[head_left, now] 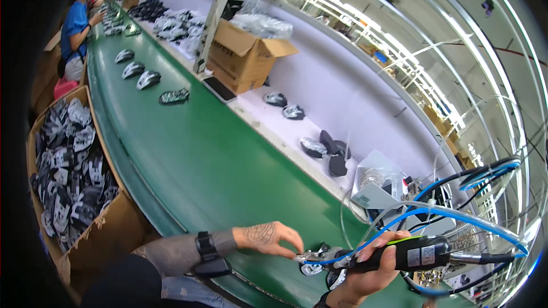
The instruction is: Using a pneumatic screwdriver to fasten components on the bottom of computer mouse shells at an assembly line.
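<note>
My right hand (pixel 374 259) is wrapped round a black power screwdriver (pixel 422 254), held almost level with its nose toward the left. A blue air hose (pixel 445 212) runs along the tool. At the tool's nose, my left hand (pixel 271 239) has thumb and fingertips bent together; whatever they pinch is too small to make out. Just under the nose, a silver-and-black mouse-shaped shell (pixel 311 270) lies on the green conveyor belt (pixel 211 165), partly hidden by the tool. Another silver-and-black shell (pixel 335 279) is beside it, half covered by my right hand.
Several shells (pixel 148 80) sit farther up the belt. To the left stands a carton (pixel 108 234) full of shells. Along the ledge are an open box (pixel 242 60), dark pads (pixel 338 165) and a white bin (pixel 377 179). A person in blue (pixel 75 25) works at the far left.
</note>
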`<state>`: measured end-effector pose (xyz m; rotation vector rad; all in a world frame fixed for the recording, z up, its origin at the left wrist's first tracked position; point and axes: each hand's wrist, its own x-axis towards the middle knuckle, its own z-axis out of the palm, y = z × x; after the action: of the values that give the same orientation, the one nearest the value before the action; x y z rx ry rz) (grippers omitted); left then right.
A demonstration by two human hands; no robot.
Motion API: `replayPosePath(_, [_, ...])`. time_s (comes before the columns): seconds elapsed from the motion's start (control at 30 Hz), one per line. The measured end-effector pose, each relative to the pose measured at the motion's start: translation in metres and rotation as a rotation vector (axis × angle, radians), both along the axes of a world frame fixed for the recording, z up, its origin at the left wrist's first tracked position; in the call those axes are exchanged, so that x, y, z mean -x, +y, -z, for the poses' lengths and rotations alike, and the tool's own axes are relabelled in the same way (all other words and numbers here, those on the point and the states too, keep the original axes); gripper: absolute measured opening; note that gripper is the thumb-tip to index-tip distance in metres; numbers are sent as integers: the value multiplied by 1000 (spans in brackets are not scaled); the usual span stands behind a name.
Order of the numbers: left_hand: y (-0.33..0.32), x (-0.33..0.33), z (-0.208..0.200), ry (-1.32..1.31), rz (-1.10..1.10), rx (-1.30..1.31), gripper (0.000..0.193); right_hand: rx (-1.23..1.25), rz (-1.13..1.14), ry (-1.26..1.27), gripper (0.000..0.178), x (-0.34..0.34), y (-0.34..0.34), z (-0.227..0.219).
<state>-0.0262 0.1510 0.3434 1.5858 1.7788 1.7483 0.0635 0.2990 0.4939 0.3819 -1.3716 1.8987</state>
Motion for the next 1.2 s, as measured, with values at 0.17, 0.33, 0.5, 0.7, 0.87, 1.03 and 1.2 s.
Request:
replayPosePath(0.17, [-1,0,5,-3,-57,89,22,19,-85,-12,39,1,-1,-1])
replayPosePath(0.33, [0,1,3,95,-122,52,18,31,-78,-10,38,1,0,-3])
replayPosePath(0.5, [0,4,13,268,-187,77,16,-51,-16,22,33,8,-1,-2])
replayPosePath(0.7, [3,0,13,302,-233,38,14,16,-94,22,37,4,4,-3])
replayPosePath(0.87, [4,-3,9,251,-233,19,15,18,-101,13,36,3,4,-2])
replayPosePath(1.03, [4,-2,6,173,-175,47,16,-46,-48,5,33,5,2,-3])
replayPosePath(1.2, [3,1,8,6,-45,36,18,-49,-41,9,33,6,1,-2])
